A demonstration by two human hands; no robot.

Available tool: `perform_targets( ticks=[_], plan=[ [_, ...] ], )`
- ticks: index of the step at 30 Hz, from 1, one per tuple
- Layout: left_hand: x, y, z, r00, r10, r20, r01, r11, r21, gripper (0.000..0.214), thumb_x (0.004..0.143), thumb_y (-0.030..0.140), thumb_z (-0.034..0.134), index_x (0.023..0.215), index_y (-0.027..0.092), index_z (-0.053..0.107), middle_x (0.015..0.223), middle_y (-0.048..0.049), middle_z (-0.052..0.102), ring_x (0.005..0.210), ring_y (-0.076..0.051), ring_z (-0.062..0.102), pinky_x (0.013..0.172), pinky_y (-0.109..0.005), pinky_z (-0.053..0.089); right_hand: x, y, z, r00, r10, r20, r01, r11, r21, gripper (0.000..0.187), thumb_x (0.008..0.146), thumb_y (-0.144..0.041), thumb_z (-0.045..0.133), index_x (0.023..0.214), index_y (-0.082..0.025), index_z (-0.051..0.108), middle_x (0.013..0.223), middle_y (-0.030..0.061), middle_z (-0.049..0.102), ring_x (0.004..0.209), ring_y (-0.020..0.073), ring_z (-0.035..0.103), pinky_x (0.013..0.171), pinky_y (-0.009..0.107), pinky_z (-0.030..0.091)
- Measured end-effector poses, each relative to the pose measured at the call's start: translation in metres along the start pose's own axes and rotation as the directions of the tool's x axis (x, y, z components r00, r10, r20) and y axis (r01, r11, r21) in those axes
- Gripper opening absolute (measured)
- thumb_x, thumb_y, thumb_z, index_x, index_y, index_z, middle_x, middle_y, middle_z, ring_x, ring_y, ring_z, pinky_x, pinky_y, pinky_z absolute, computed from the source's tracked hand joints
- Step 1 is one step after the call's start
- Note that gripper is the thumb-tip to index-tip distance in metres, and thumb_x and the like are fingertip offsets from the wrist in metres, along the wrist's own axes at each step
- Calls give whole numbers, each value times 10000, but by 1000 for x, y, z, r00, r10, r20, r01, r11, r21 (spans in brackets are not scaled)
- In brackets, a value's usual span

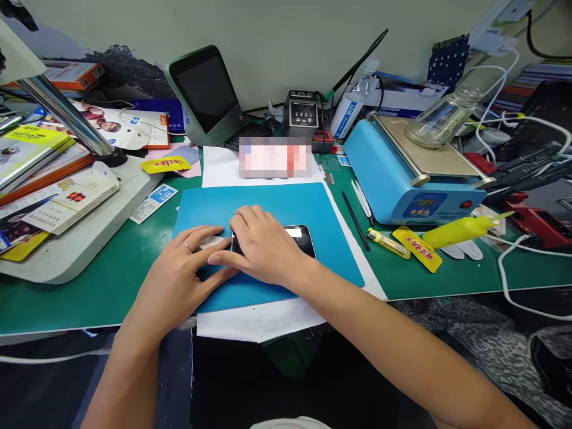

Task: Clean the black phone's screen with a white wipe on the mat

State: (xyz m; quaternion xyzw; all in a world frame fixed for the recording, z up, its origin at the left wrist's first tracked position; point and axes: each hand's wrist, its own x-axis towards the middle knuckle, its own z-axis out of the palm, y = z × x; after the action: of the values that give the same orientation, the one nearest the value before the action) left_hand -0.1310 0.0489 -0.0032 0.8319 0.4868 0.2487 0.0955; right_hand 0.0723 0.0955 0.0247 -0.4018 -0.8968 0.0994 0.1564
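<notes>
A black smartphone (pixel 300 237) lies flat on a blue work mat (pixel 277 205) in the middle of the green bench. My right hand (pixel 261 244) rests on top of the phone's left half, fingers bent and pressed down on it. My left hand (pixel 181 271), a ring on one finger, lies flat just left of the phone, its fingertips reaching a small white piece (pixel 210 242) at the phone's left end. The phone's left part is hidden under my right hand.
A blue heating machine (pixel 402 185) with a glass jar (pixel 440 122) stands at the right. A yellow bottle (pixel 460 229), yellow packets (pixel 417 247) and a black stylus (pixel 355 220) lie beside the mat. A dark tablet (pixel 203 95) and soldering station (pixel 301 113) stand behind. Booklets are piled at left.
</notes>
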Motion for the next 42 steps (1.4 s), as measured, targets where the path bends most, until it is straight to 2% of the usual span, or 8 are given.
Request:
perform_targets(
  ticks=[6, 25, 32, 42],
  plan=[
    [-1, 0, 1, 1000, 9, -2, -9, 1000, 1, 497, 1014, 607, 565, 1305, 232, 712, 1401, -109, 647, 1326, -349, 565, 1082, -523, 494, -1, 0, 1, 1000, 5, -5, -5, 1000, -7, 740, 984, -778, 236, 1039, -139, 605, 1105, 141, 641, 973, 264, 520, 859, 408, 436],
    [-1, -2, 2, 1000, -8, -4, 8, 1000, -8, 455, 1000, 601, 596, 1305, 284, 712, 1415, -76, 647, 1334, -354, 569, 1079, -530, 502, -2, 0, 1, 1000, 10, -10, -10, 1000, 5, 743, 985, -775, 249, 1066, -137, 619, 1121, 139, 654, 976, 260, 533, 815, 401, 436],
    [0, 0, 1, 1000, 1, -3, -1, 1000, 2, 452, 1006, 593, 587, 1286, 267, 727, 1409, -94, 651, 1329, -362, 574, 1068, -548, 522, -1, 0, 1, 1000, 25, -10, -25, 1000, -3, 734, 996, -753, 246, 1104, -132, 621, 1157, 155, 648, 1005, 268, 534, 861, 412, 448],
    [0, -2, 1, 1000, -25, -12, 25, 999, -22, 434, 976, 605, 624, 1282, 320, 741, 1403, -77, 664, 1321, -370, 591, 1077, -566, 534, -2, -1, -1, 1000, 12, 5, -12, 1000, 12, 745, 985, -763, 245, 1095, -127, 617, 1161, 157, 649, 1014, 266, 534, 875, 414, 453]
  ],
)
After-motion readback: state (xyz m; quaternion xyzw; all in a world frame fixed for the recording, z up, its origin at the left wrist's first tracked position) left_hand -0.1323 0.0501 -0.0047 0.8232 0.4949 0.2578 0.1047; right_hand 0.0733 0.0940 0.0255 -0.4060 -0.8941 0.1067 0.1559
